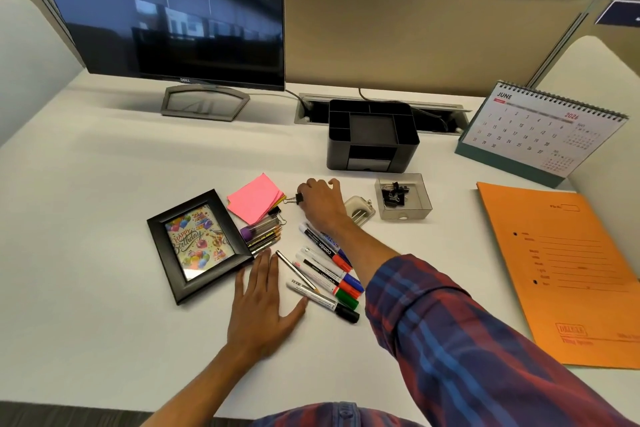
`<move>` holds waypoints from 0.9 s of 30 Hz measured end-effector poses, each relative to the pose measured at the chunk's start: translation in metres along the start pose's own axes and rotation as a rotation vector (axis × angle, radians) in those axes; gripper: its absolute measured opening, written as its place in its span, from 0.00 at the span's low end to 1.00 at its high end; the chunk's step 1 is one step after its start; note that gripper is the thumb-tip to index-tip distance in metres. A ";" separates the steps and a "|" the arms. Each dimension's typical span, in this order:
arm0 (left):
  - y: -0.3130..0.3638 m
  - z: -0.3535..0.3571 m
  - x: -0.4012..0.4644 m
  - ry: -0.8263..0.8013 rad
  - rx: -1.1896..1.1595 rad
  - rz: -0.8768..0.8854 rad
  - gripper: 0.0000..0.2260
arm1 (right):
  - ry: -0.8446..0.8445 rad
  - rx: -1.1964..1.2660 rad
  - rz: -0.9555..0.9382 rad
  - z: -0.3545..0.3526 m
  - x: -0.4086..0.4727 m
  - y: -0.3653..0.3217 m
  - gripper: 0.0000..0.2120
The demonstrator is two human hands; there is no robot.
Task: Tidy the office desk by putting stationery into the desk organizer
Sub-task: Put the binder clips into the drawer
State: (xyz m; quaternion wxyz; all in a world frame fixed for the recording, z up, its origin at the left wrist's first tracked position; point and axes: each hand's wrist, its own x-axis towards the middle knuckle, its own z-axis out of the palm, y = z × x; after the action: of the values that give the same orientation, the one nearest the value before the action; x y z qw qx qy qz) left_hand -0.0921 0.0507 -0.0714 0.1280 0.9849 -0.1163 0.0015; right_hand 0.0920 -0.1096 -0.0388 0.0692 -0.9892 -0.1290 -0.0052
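Right hand (320, 199) pinches binder clip (298, 198): light, stiff, springy; hold by body. Left hand (261, 302) flat on table (104, 322).

One monitor (173, 10), one black desk organizer (372, 135), one desk calendar (540, 130), one picture frame (197, 244), one orange folder (561, 270), five markers (329, 274) (caps mixed), one pink sticky-note pad (254, 198), one clear tray (403, 196) of binder clips.

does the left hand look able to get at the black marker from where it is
Probably yes. The left hand lies flat on the desk with its thumb right beside the black marker, and nothing lies between them; the right hand is busy farther back at a binder clip.
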 end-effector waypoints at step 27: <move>-0.004 0.006 0.001 -0.018 0.018 -0.002 0.40 | 0.428 0.450 0.629 -0.037 -0.066 0.121 0.17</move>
State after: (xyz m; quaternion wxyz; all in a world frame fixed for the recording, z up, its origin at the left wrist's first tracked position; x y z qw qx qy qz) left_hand -0.0904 0.0524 -0.0778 0.1181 0.9861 -0.1164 -0.0067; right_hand 0.0600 -0.2476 -0.0205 0.3062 -0.9173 0.1977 -0.1605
